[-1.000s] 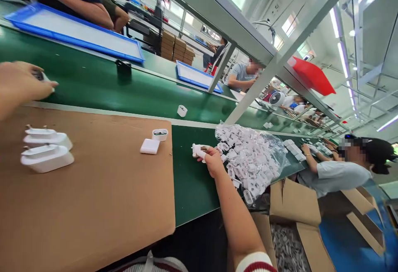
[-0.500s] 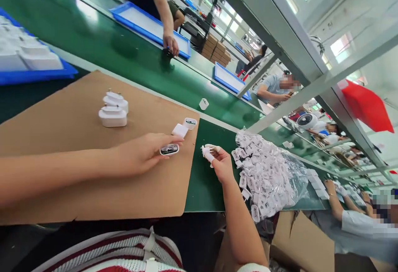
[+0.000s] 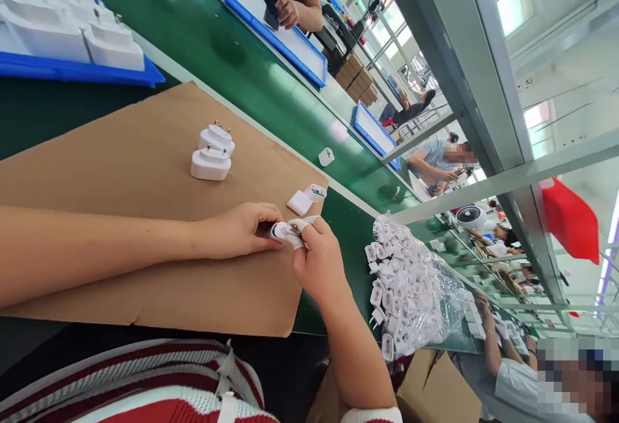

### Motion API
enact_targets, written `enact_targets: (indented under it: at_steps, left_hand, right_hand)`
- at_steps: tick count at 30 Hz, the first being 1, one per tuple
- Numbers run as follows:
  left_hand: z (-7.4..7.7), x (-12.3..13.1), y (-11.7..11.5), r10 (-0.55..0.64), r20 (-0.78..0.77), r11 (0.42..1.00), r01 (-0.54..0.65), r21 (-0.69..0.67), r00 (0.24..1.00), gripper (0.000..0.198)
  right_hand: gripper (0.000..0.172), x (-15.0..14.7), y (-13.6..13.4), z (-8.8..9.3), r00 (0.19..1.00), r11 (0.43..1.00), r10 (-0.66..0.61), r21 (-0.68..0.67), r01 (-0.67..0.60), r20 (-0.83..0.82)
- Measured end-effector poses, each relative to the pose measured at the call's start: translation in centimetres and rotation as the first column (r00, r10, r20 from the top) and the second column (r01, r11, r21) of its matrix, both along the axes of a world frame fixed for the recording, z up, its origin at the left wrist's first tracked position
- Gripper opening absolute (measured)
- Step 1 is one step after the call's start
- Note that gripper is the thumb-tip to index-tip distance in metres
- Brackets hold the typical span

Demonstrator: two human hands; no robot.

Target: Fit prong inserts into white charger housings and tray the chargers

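My left hand (image 3: 244, 231) is closed around a white charger housing (image 3: 276, 232), its open end facing right. My right hand (image 3: 318, 256), with white covers on some fingertips, pinches a white plug cap (image 3: 293, 235) against that open end. Fingers partly hide the cap, so I cannot tell whether it sits inside the housing. Just beyond my hands lie a white housing (image 3: 300, 203) on its side and another open housing (image 3: 317, 192) with its inner parts showing. Two chargers with upright pins, a front one (image 3: 211, 165) and a rear one (image 3: 223, 140), stand on the brown cardboard (image 3: 145, 171).
A plastic bag of loose white caps (image 3: 411, 287) lies right of my right hand. A blue tray (image 3: 97, 69) of chargers is at upper left. One white housing (image 3: 326, 156) rests on the green conveyor (image 3: 271, 129). Across it, a person's hand (image 3: 288, 11) holds a black object.
My right hand has moved left, bringing the plug cap to the housing in my left hand. The housing has turned toward it. Across the conveyor, the person's hand has lifted the black object over a tray.
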State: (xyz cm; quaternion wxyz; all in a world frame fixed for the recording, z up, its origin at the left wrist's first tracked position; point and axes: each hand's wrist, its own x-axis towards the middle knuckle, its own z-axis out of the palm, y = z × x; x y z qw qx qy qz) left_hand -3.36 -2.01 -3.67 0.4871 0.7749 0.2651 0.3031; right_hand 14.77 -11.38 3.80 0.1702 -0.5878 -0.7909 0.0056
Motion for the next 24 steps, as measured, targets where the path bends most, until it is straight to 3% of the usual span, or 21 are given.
enact_targets:
  at_steps: [6,11,17,24]
  left_hand:
    - [-0.7,0.1,0.2,-0.020,0.048,1.000,0.019,0.023,0.999,0.032]
    - [0.1,-0.1,-0.1,-0.056,0.019,0.998,0.055,0.018,0.998,0.028]
    - [0.9,-0.2,-0.4,-0.032,-0.031,0.999,0.033,0.023,0.999,0.030]
    - [0.5,0.2,-0.1,-0.013,-0.077,0.998,0.017,0.055,0.997,0.032]
  right_hand:
    - [0.025,-0.8,0.5,1.1,0.956,0.995,0.101,-0.009,-0.102,0.275]
    - [0.023,-0.7,1.2,1.2,0.931,0.987,0.159,-0.039,-0.155,0.327]
    - [0.020,-0.8,1.9,0.7,0.960,0.997,0.069,-0.036,-0.062,0.270]
    - [0.019,-2.1,0.8,0.2,0.970,0.993,-0.100,-0.039,0.111,0.223]
